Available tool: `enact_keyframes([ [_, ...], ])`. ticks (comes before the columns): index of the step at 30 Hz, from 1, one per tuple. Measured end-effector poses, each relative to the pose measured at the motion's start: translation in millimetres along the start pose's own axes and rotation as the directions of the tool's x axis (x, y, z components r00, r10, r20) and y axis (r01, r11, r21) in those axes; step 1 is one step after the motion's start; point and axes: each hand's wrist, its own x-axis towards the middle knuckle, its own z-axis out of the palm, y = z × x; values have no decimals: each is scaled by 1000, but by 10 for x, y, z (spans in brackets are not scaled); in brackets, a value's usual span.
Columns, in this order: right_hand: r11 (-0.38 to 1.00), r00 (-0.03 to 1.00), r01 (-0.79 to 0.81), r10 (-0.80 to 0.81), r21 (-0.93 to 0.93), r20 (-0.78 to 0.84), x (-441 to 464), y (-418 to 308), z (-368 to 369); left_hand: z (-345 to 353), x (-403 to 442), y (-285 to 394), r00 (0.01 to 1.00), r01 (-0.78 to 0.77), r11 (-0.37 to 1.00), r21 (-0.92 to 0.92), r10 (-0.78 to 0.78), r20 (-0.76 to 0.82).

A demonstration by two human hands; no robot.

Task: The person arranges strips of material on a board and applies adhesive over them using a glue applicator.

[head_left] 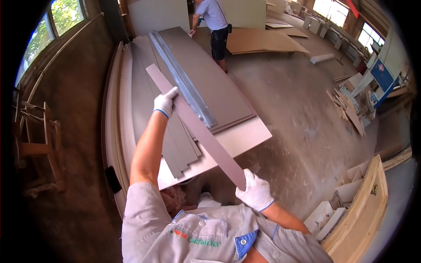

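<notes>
A long, narrow strip of board [204, 133], mauve-grey, slants across my view between both hands. My left hand [165, 103], in a white glove, is closed around the strip near its far part. At the near end, my right hand [255, 191], gloved too, grips the strip with its fingers wrapped over the edge. Below the strip lies a stack of large grey-brown panels [210, 74]. On those panels rests a long metal straightedge [182, 81]. Several cut strips [177, 151] lie side by side at the stack's left.
Another person [215, 26] stands beyond the panels' far right corner. A large brown sheet [267, 42] lies behind on the right. Scrap wood pieces [346, 109] are piled at the right; a wooden-framed panel [362, 210] leans nearby. A wooden chair-like frame [41, 147] stands at left.
</notes>
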Motion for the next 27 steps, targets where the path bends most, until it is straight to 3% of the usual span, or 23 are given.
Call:
enact_keyframes([
  [2, 998, 997, -19, 15, 52, 75, -31, -38, -60, -174, 334, 316, 998, -32, 999, -26, 30, -58],
  [4, 998, 998, -1, -2, 64, 55, -85, -95, -110, -342, 598, 584, 991, -33, 999, 39, 38, -129],
  [6, 999, 998, -26, 24, 43, 56, -22, -185, -140, -442, 833, 760, 967, -8, 1000, -26, 2, -253],
  [8, 989, 963, -136, 117, 64, 243, 159, -324, -243, -490, 1168, 682, 964, -83, 996, 6, 82, -252],
  [9, 952, 953, -203, 140, 229, 267, 344, -385, -295, -449, 1180, 662, 969, -58, 998, 34, 64, -240],
  [10, 953, 955, -203, 142, 224, 261, 611, -430, -303, -371, 1173, 623, 972, -35, 997, 64, 48, -228],
  [12, 879, 955, -129, -14, 459, 295, 1242, -535, -248, -208, 1115, 545, 979, -2, 982, -188, -37, -201],
  [14, 828, 864, -196, -108, 525, 492, 1971, -763, -187, -136, 940, 619, 984, 13, 980, -199, -47, -171],
  [16, 943, 891, -14, -139, 332, 431, 2426, -905, 69, -227, 1063, 702, 974, -34, 992, -118, 7, -225],
  [17, 910, 899, 54, -223, 412, 377, 2502, -962, 110, -304, 1083, 792, 925, -157, 947, 279, 239, -294],
  [18, 912, 895, 63, -231, 405, 381, 2540, -1031, 156, -388, 1108, 864, 843, -209, 742, 636, 467, -268],
  [19, 869, 889, 135, -319, 476, 329, 2553, -1094, 206, -340, 1072, 812, 674, -321, 554, 768, 703, -226],
  [20, 815, 874, 205, -401, 542, 273, 2579, -1147, 239, -344, 929, 948, 839, -397, 619, 678, 544, -5],
  [21, 810, 850, 85, -363, 581, 382, 2603, -1212, 260, -308, 975, 786, 856, -407, 509, 759, 503, 121],
  [22, 811, 845, 83, -365, 579, 391, 2630, -1283, 260, -247, 948, 521, 880, -421, 474, 773, 421, 221],
  [24, 532, 785, -303, -331, 790, 524, 2665, -1431, 216, -48, 213, 372, 861, -508, 573, 643, 333, 383],
  [25, 455, 814, -332, -305, 826, 495, 2701, -1389, 334, 7, -73, 153, 835, -550, 555, 624, 352, 423],
  [26, 712, 883, 69, -370, 698, 290, 2809, -1360, 314, 76, -490, 174, 838, -542, 602, 587, 331, 434],
  [27, 630, 895, 39, -368, 776, 254, 2910, -1316, 424, 147, -840, 174, 829, -554, 594, 583, 328, 453],
])
